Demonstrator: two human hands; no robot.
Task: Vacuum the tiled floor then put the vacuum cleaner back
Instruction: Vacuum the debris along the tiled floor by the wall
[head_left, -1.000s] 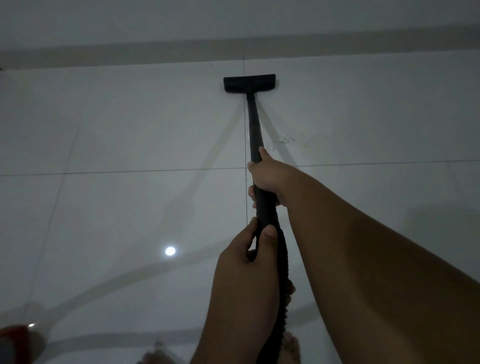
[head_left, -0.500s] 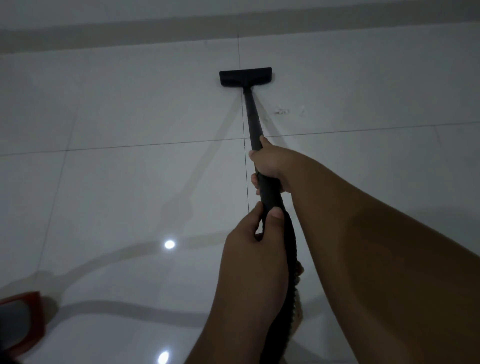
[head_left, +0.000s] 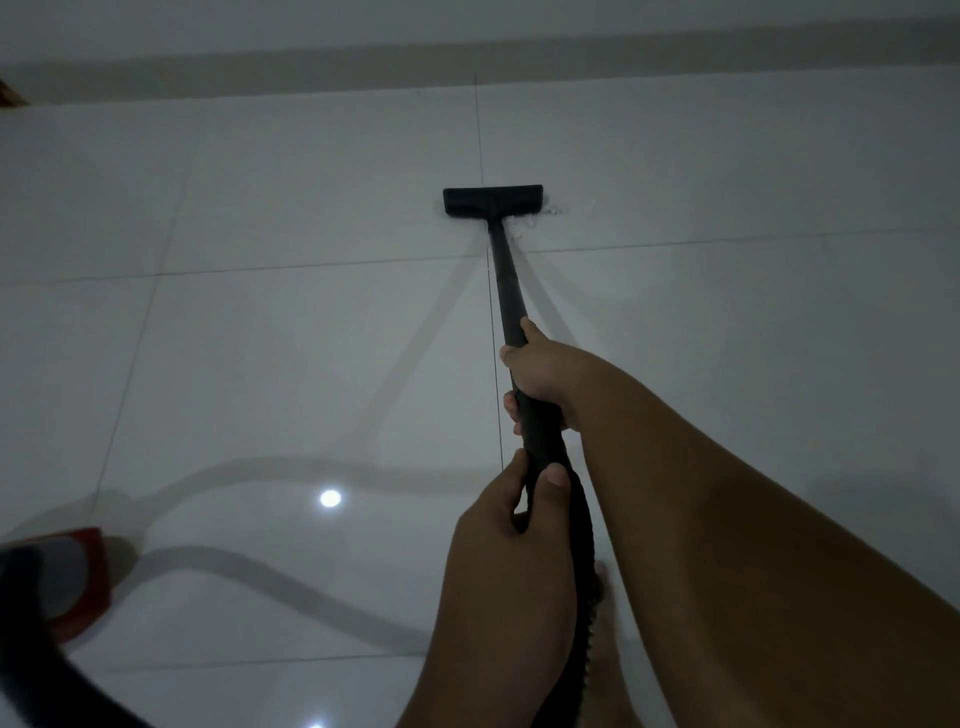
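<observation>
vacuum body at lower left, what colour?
Red vacuum body with a dark top, seen in the head view.

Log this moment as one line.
stage: vacuuming | right hand: on wand | left hand: on hose | nozzle: flat on floor, at white crumbs

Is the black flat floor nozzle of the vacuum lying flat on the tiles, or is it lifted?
Flat, apparently: the black flat floor nozzle meets the white tiled floor with no visible gap, beside small white crumbs.
</observation>
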